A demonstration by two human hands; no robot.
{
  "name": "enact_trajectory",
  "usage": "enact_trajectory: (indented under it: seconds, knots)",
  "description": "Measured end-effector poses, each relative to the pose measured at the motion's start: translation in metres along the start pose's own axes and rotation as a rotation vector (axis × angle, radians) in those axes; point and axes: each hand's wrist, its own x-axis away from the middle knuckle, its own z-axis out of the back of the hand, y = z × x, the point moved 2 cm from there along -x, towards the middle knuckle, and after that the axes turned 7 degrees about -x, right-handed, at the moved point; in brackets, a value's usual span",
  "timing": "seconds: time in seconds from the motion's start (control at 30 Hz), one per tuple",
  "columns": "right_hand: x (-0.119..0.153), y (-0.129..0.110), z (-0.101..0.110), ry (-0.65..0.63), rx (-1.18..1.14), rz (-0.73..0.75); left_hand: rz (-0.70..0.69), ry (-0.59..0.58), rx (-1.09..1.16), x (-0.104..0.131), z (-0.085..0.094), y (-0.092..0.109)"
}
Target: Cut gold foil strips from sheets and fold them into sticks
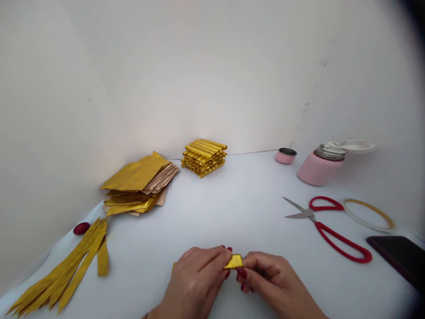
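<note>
Near the front of the white table, a small folded piece of gold foil paper (pixel 235 261) shows between my two hands. My left hand (pixel 198 274) is closed over most of it, and a bit of gold also shows at that hand's far left side. At the paper's right end, the thumb and fingers of my right hand (pixel 270 274) are pinched together on its edge. The paper's full length and underside are hidden by my fingers.
Gold paper strips (pixel 78 268) lie at the left beside a dark red round object (pixel 81 228). Behind are stacked gold sheets (pixel 136 175) and gold rolled tubes (pixel 205 157). At right are red-handled scissors (pixel 345 241), a tape roll (pixel 368 215), a phone (pixel 398 257), a pink flask (pixel 320 168) and its cup (pixel 285 156).
</note>
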Motion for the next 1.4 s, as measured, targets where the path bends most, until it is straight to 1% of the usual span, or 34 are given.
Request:
enact_trajectory:
  seconds: [0.07,0.17,0.33,0.43,0.57,0.63,0.8,0.9,1.0,1.1,1.2,1.27,1.4]
  knots:
    - [-0.001,0.001,0.002,0.038,-0.074,-0.047,0.002,0.0,-0.006,0.001,0.0,-0.002]
    - [-0.003,0.002,0.005,0.092,-0.115,-0.086,0.035,0.01,0.01,0.002,0.0,-0.004]
    - [-0.004,0.0,0.007,0.074,-0.056,-0.043,0.097,0.005,0.08,0.003,-0.001,-0.006]
    - [-0.004,0.0,0.01,0.09,0.008,-0.026,0.128,-0.013,0.127,0.004,-0.002,-0.007]
    - [-0.004,-0.001,0.01,0.084,0.05,0.002,0.156,-0.039,0.133,0.006,-0.004,-0.008]
    - [-0.003,-0.001,0.007,0.056,0.065,0.02,0.145,-0.048,0.115,0.006,-0.005,-0.006]
    - [-0.001,-0.004,0.0,-0.025,0.103,0.057,0.051,-0.041,0.121,0.005,-0.004,0.0]
    - [-0.001,-0.006,0.001,-0.052,0.156,0.099,0.088,-0.052,0.167,0.005,-0.003,-0.001]
    - [-0.003,-0.007,0.003,-0.047,0.243,0.13,0.116,-0.078,0.198,0.004,-0.003,-0.002]
    - [-0.003,-0.006,0.003,-0.036,0.252,0.111,0.051,-0.062,0.137,0.003,-0.002,0.0]
    - [-0.002,-0.005,0.002,-0.062,0.211,0.096,-0.011,-0.041,0.091,0.002,-0.001,0.002]
    - [-0.002,-0.005,0.001,-0.08,0.211,0.112,-0.006,-0.038,0.09,0.001,-0.001,0.003]
    - [-0.001,-0.007,0.002,-0.051,0.266,0.143,-0.01,-0.019,0.074,-0.001,-0.001,0.003]
